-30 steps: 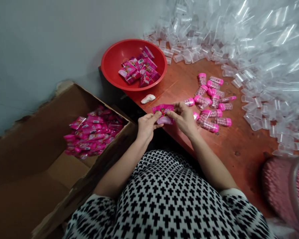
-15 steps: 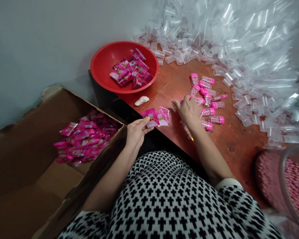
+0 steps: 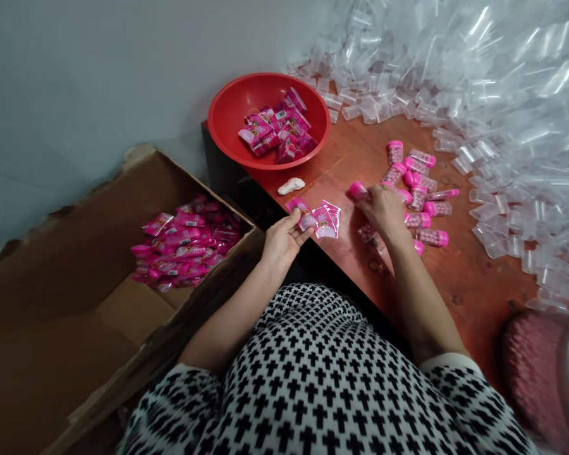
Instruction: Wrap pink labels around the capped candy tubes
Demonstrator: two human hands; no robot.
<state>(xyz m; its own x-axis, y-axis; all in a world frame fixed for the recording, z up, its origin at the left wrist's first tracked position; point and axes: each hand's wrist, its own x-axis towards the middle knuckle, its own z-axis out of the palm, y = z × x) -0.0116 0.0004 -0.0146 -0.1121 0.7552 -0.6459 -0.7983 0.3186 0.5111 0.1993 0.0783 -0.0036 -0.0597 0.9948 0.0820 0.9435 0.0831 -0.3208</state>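
Note:
Between the thumb and fingers of my left hand (image 3: 284, 239) is a pink printed sleeve (image 3: 303, 213), held at the table's front edge. Beside it, a few more flat pink sleeves (image 3: 328, 221) lie fanned on the tabletop. My right hand (image 3: 384, 208) is closed on a small candy bottle (image 3: 359, 191) with a pink cap, its body mostly covered by my fingers. To the right of that hand lie several bottles filled with pink balls (image 3: 431, 237). Another bottle (image 3: 367, 232) rests partly under my right wrist.
A red bowl (image 3: 222, 136) with bundled pink sleeves stands at the table's back left. Left below is a cardboard box (image 3: 123, 316) of wrapped pink packs. Clear plastic tubes (image 3: 516, 95) heap up at the right, above a tub of pink balls (image 3: 540, 373). A white lump (image 3: 291, 186) lies near the bowl.
My right hand has taken hold of a bottle from the group. The sleeve in my left hand has turned and looks more opened out. The view has shifted left.

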